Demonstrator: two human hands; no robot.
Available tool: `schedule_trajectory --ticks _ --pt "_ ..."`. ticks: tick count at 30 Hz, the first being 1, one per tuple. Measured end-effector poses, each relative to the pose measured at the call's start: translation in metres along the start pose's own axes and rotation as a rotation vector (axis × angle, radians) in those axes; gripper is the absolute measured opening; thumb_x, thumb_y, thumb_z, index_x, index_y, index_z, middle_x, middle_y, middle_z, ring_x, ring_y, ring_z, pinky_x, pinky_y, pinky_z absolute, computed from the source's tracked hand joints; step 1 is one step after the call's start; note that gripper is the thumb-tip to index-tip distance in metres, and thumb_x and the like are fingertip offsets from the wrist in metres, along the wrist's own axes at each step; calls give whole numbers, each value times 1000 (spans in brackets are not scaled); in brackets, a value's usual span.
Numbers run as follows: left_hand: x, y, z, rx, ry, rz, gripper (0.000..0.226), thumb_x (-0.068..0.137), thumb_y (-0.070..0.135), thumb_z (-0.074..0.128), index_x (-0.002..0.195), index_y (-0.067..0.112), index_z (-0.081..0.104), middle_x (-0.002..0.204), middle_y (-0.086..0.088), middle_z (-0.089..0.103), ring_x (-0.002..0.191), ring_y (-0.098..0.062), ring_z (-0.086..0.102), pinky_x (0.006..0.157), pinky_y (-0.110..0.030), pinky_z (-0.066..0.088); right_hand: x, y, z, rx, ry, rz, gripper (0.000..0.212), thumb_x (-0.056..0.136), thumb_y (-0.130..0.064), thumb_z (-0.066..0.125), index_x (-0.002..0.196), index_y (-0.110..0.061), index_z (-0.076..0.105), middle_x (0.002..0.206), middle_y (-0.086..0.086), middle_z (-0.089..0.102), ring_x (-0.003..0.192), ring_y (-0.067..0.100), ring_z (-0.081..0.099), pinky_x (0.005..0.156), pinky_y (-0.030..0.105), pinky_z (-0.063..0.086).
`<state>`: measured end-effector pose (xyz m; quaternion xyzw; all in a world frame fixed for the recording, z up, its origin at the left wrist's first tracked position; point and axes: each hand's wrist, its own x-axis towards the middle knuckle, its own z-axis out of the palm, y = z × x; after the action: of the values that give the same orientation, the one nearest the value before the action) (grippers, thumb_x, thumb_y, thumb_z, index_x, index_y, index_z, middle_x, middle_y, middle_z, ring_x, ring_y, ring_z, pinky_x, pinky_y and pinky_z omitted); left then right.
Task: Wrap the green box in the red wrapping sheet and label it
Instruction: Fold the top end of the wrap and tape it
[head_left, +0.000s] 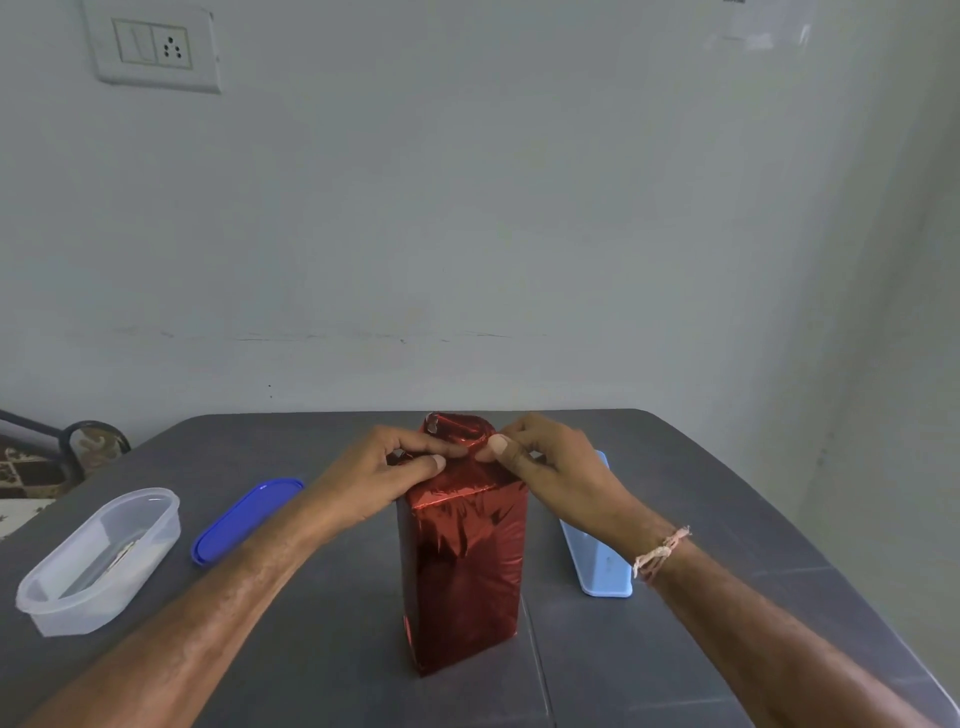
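Head cam: left hand (384, 470) and right hand (545, 462) pinch top folds of the shiny red foil wrapping sheet (462, 561); needs taping next, probably.

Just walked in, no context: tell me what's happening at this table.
A person is wrapping a box. The red sheet already covers it completely as it stands upright on the table. The left grip and right grip pinch the loose sheet at the top, folding it closed. No label shows yet. A tub, lid and pale-blue container lie alongside.
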<state>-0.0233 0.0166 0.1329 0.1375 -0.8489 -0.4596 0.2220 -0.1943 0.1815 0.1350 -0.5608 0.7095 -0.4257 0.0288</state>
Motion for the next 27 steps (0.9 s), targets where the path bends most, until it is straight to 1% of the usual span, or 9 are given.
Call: schedule_trajectory --ticks 4,6,9,13,16,19,22,25,27 --pt "-1 -5 4 -28 35 17 27 100 14 63 114 31 79 107 11 78 101 -7 73 93 -28 56 -3 0 -6 317 3 123 42 103 -47 48 106 -18 79 104 -3 76 102 11 70 93 28 57" --pt "-2 -8 6 -41 54 25 27 100 15 64 113 32 79 103 10 79 99 -7 72 90 -22 51 -7 2 -10 508 64 170 41 105 -39 49 111 -9 76 107 8 76 103 21 71 92 33 59" --pt "-4 -10 7 -71 65 16 26 100 16 64 113 32 79 106 10 79 102 -9 72 88 -14 50 -15 13 -13 599 191 204 31 102 -31 57 110 -8 76 106 14 75 101 27 71 86 36 62" --pt "-4 -11 8 -80 65 12 26 100 17 64 114 34 79 110 14 77 108 -9 70 98 -21 48 -26 48 -16 416 371 377 12 96 -26 69 100 -19 78 97 4 76 89 20 71 69 28 59" --pt "-3 -12 8 -93 66 6 26 100 16 64 114 32 79 110 12 78 109 -14 70 101 -27 49 -35 82 -23 148 455 588 12 93 -25 69 94 -17 77 93 1 76 88 15 69 80 37 59" --pt "-3 -12 9 -113 54 8 26 100 15 63 115 30 78 108 11 78 106 -10 71 90 -12 49 -39 106 -27 30 390 756 35 92 -27 69 84 7 67 86 22 70 69 18 58 71 35 57" --pt "-2 -13 8 -118 53 4 26 100 14 63 114 29 79 108 14 78 105 -5 70 85 -4 48 -39 112 -26 86 275 849 30 94 -26 69 84 2 64 88 13 64 71 22 64 69 33 62" --pt "-2 -13 9 -107 63 6 25 99 15 64 113 29 79 102 16 79 98 0 70 78 -2 46 -37 113 -24 92 267 891 25 94 -23 69 81 -5 60 86 7 58 69 23 66 70 35 63" --pt "-2 -13 9 -113 66 9 25 99 15 64 114 30 79 106 16 78 103 0 69 82 -4 46 -38 114 -22 107 252 924 24 94 -21 70 81 -6 56 84 7 57 69 23 66 72 36 63"
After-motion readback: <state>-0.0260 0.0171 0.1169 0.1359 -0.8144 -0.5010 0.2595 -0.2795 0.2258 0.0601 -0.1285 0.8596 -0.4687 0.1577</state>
